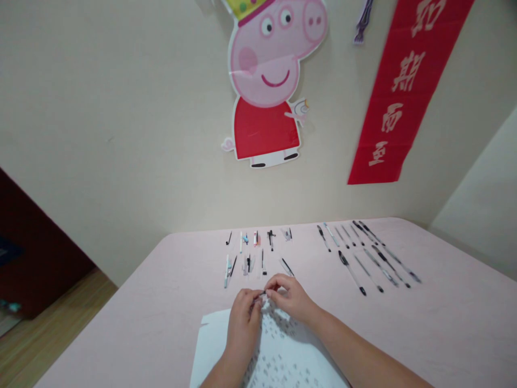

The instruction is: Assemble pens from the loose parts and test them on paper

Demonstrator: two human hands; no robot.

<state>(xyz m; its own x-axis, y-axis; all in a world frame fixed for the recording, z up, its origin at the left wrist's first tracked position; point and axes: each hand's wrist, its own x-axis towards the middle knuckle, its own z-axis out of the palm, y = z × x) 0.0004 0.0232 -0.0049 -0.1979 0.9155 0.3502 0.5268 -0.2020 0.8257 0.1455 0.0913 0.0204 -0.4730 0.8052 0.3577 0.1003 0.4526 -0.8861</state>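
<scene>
My left hand [241,319] and my right hand [291,297] meet over a white printed sheet of paper [283,358] on the pale pink table [141,312]. Both hands are closed in a pinch around a small dark pen part [263,292] held between their fingertips. Just beyond my hands lie several taken-apart pen pieces [250,253] in two short rows: caps, refills and clear barrels.
Several whole pens [369,256] lie side by side at the table's far right. A cartoon pig cut-out [269,81] and a red banner with characters [398,91] hang on the cream wall. At the left are a dark cabinet [36,253] and wooden floor [48,334].
</scene>
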